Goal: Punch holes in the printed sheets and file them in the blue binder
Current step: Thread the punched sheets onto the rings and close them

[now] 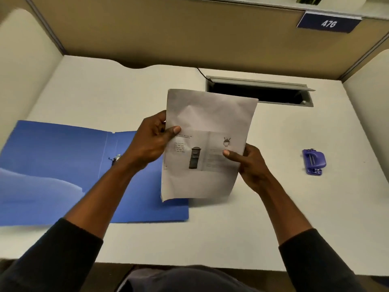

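Observation:
I hold the printed sheets [207, 114] upright above the middle of the desk, print facing me. My left hand [150, 142] pinches their left edge with the thumb on the front. At the right edge my right hand [247, 163] grips them, thumb on the print. The blue binder [52, 157] lies open and flat on the desk at the left, partly under my left arm, and its metal clip [115, 159] shows at the spine. A purple hole punch [314, 162] sits alone on the desk at the right, apart from both hands.
The white desk [231, 232] has an open cable slot [259, 91] at the back centre with a thin cable beside it. Tan cubicle walls close the back and sides. A blue sign [328, 23] reading 476 hangs on the back wall at the upper right.

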